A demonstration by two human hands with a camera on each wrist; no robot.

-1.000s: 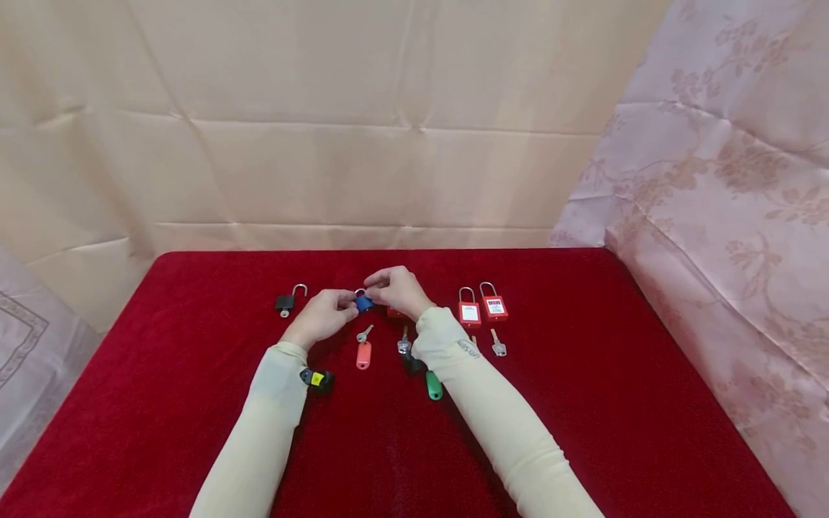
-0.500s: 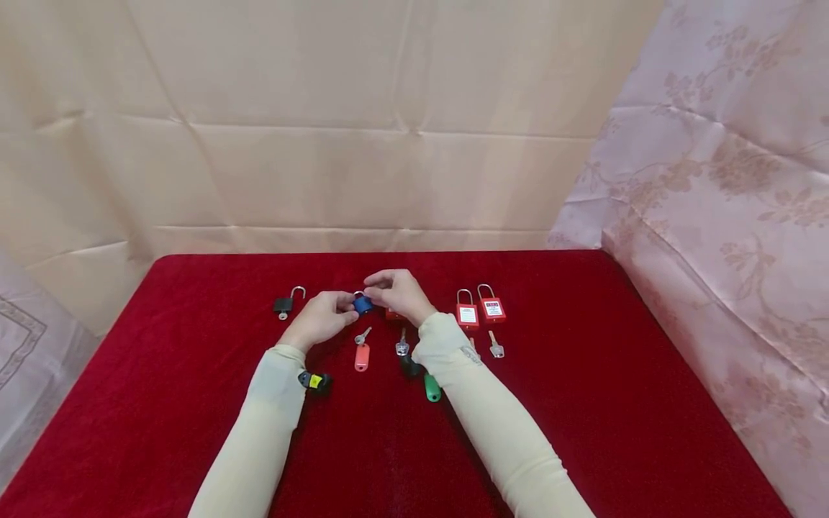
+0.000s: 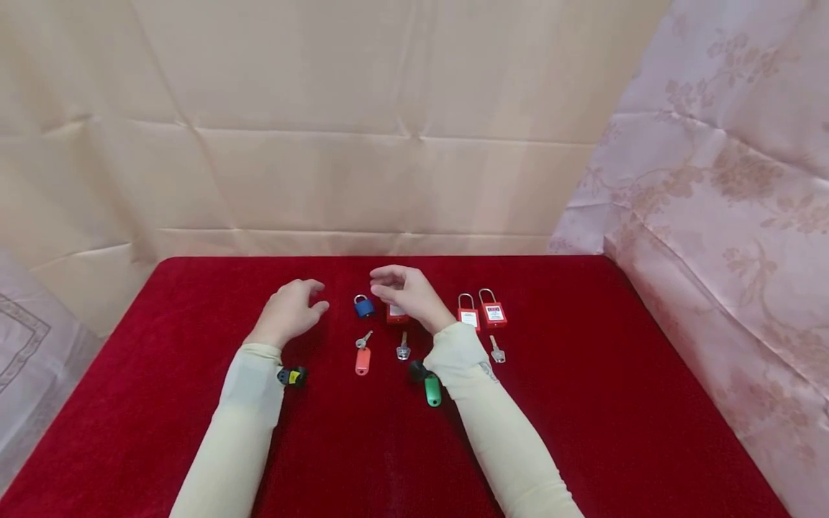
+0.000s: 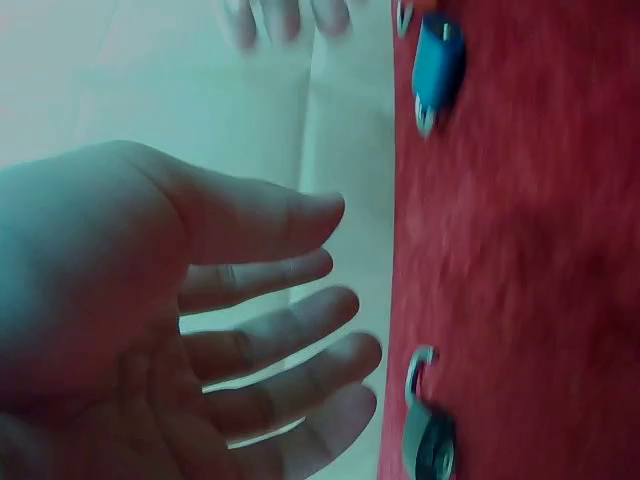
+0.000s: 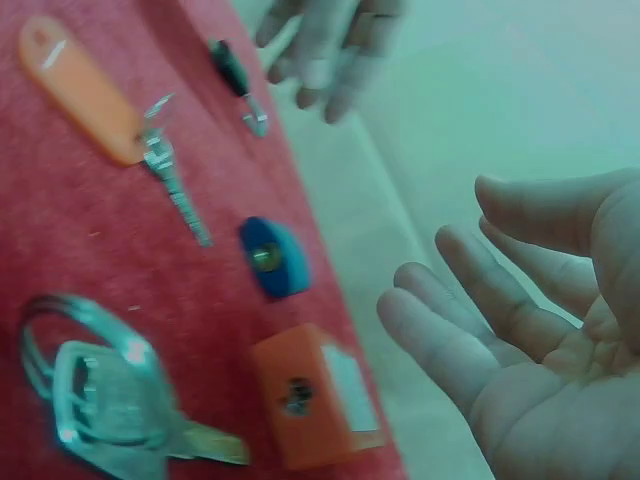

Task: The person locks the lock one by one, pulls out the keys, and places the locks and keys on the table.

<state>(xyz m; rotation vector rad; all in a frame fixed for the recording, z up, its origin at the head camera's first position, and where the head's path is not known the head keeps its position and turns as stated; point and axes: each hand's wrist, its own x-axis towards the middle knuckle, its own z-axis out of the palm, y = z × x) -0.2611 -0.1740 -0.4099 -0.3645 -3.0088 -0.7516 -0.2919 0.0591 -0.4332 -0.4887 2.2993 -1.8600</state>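
Observation:
In the head view the blue padlock (image 3: 365, 309) lies on the red cloth between my hands, its shackle pointing away, untouched. My left hand (image 3: 288, 311) hovers to its left with loosely spread fingers and holds nothing. The black padlock (image 4: 430, 440), shackle swung out, shows below that hand in the left wrist view; in the head view the hand hides it. My right hand (image 3: 409, 293), fingers relaxed and holding nothing, hangs over a red padlock (image 3: 396, 316) and partly covers it. The right wrist view shows that red padlock beside the blue one.
Nearer me lie a key (image 3: 365, 339) with an orange tag (image 3: 363, 361), a bare-looking key (image 3: 404, 347) and a green tag (image 3: 432, 391) by my right cuff. To the right are two red padlocks (image 3: 494, 314) with white labels and another key (image 3: 497, 350). A curtain (image 3: 363, 180) hangs behind the table.
Both hands have let go of the blue padlock, which now lies on the cloth. The left hand has moved left over the black padlock; the right has drawn back slightly to the right.

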